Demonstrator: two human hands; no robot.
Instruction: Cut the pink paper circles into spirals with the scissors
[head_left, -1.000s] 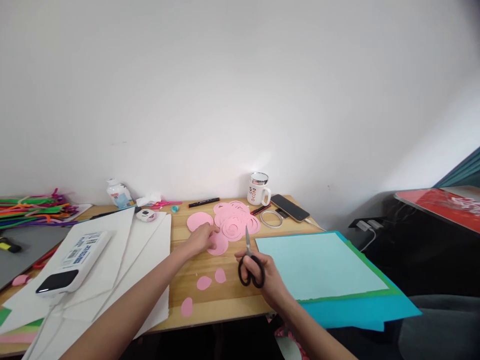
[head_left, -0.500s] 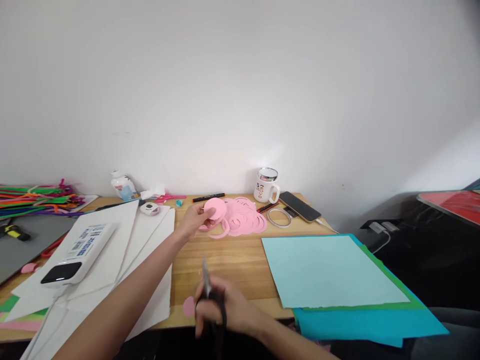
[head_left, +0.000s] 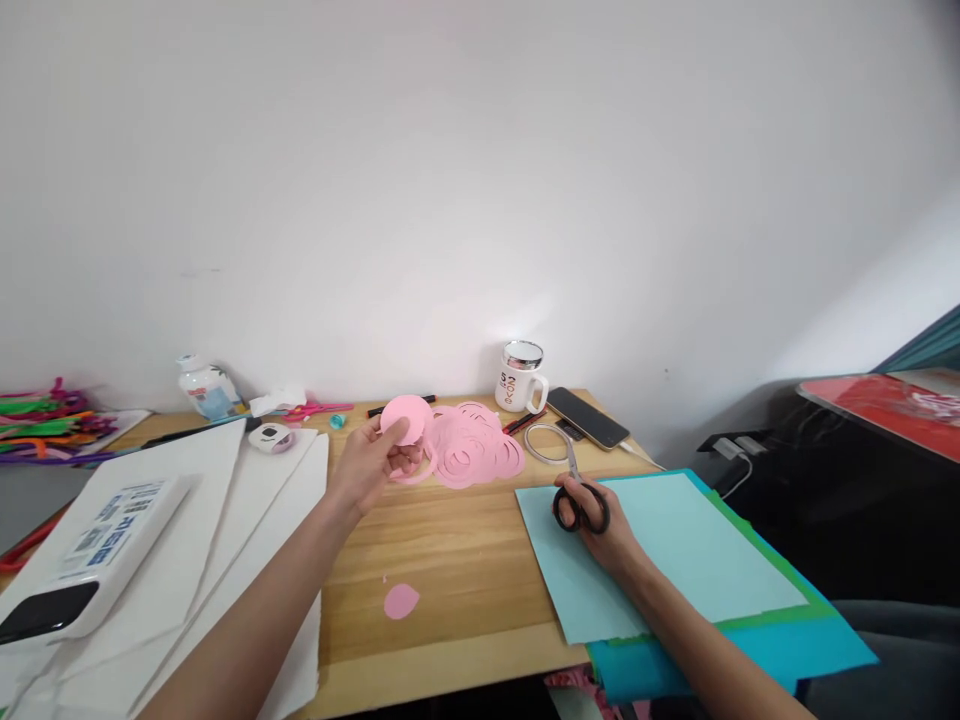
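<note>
My left hand (head_left: 369,462) pinches a round pink paper disc (head_left: 409,412) between thumb and fingers, raised over the table's far half. Right behind it lies a heap of pink paper spirals (head_left: 476,445). A pair of black-handled scissors (head_left: 581,505) is in my right hand (head_left: 606,525), its fingers around the handles and the blades pointing away from me. That hand is over the left part of a pale blue sheet (head_left: 675,560). A small pink paper piece (head_left: 401,601) lies on the wooden table (head_left: 442,560) between my forearms.
Several white sheets (head_left: 277,520) cover the left side, with a white device (head_left: 97,560) on top. At the back stand a white mug (head_left: 517,380) and a bottle (head_left: 210,388). A phone (head_left: 589,418) and a tape roll (head_left: 547,443) lie right of the pink heap.
My right hand has moved right and away from me with the scissors, from the table's near edge to over the pale blue sheet. My left hand still holds the pink disc.
</note>
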